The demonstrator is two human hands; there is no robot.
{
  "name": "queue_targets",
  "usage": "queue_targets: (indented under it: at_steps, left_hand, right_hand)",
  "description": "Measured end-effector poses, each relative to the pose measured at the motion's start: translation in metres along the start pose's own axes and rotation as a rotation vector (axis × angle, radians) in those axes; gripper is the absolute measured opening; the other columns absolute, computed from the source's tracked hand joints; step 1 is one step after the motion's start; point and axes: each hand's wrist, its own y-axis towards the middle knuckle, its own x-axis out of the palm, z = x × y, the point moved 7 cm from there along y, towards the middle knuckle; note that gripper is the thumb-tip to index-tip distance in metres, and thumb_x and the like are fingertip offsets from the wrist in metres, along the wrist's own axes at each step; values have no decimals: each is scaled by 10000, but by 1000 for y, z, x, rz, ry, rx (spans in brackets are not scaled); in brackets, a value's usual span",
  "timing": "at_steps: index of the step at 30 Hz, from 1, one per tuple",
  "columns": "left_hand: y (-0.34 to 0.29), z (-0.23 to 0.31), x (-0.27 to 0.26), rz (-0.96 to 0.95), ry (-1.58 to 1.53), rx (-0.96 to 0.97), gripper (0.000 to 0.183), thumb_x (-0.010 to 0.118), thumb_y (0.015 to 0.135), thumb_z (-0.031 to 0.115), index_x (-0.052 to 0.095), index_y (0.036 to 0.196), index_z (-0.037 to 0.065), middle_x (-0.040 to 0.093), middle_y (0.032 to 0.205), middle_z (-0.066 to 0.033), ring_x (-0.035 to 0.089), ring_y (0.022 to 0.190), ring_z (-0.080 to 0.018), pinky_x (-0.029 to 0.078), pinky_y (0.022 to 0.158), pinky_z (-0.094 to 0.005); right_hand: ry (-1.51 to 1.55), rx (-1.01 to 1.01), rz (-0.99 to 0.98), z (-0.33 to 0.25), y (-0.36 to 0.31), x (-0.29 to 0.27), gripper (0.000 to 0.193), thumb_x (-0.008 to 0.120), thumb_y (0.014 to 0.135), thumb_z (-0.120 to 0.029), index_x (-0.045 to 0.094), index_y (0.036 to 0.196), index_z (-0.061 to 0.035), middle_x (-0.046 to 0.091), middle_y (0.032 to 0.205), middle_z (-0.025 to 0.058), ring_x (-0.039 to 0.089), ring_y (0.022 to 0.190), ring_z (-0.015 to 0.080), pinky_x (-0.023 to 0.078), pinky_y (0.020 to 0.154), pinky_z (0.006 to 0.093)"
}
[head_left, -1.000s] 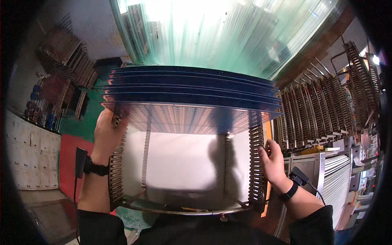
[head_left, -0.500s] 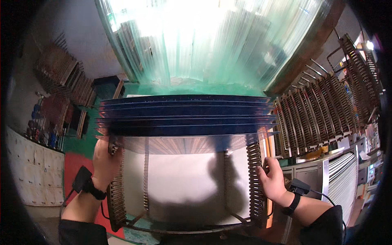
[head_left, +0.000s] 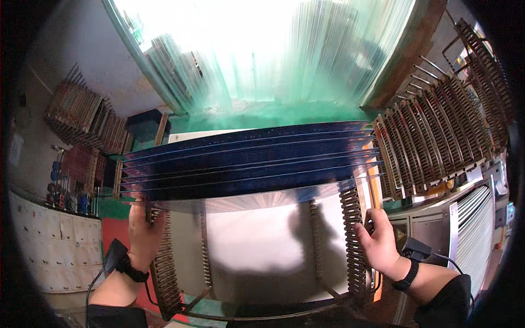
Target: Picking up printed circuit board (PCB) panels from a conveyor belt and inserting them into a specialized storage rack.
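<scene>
Near dark blue panels [head_left: 251, 158], 2 hands [head_left: 145, 235] [head_left: 381, 243] hold the slotted rack [head_left: 355, 262].

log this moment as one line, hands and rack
left hand: grips left side of slotted rack | right hand: grips its right side | dark blue panels: across rack's far part | strip curtain: beyond

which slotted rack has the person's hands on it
The central rack, with dark blue panels in it: the left hand and right hand hold its sides, while no hand touches the racks at right.
</scene>
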Motion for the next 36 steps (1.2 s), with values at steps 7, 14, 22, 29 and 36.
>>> queue_targets:
  at_steps: [7,14,22,29,36]
  left_hand:
    - [2,15,-5,55,-94,19,536,681,820,-7,523,1331,19,598,1200,-188,564,1097,-390,462,937,-442]
    - [0,7,-5,49,-68,44,508,674,823,-4,542,1313,12,606,1193,-186,569,1091,-393,460,945,-438]
    - [0,5,-3,36,-214,2,524,657,821,-48,535,1329,3,597,1199,-169,578,1091,-343,469,934,-404]
    - [-2,2,-2,40,-183,-16,533,645,839,-74,521,1351,6,585,1175,-149,585,1031,-273,489,888,-364]
    - [-3,6,-4,54,-135,56,461,642,856,-55,540,1302,9,583,1147,-133,581,1000,-254,487,854,-352]
  right_hand:
    - [146,73,-3,20,-3,7,291,721,866,-99,577,1081,33,561,962,182,569,857,319,470,778,394]
    - [125,43,13,22,-2,11,281,707,869,-79,570,1084,38,554,951,179,565,850,314,467,771,387]
    - [2,38,8,11,-2,5,261,711,874,-83,566,1062,26,542,924,171,555,811,307,464,742,378]
    - [-10,10,17,1,1,2,266,719,871,-88,562,1052,26,531,898,159,544,767,282,462,706,377]
    - [50,52,13,7,-1,4,259,717,867,-88,565,1038,33,527,898,161,543,776,289,462,716,376]
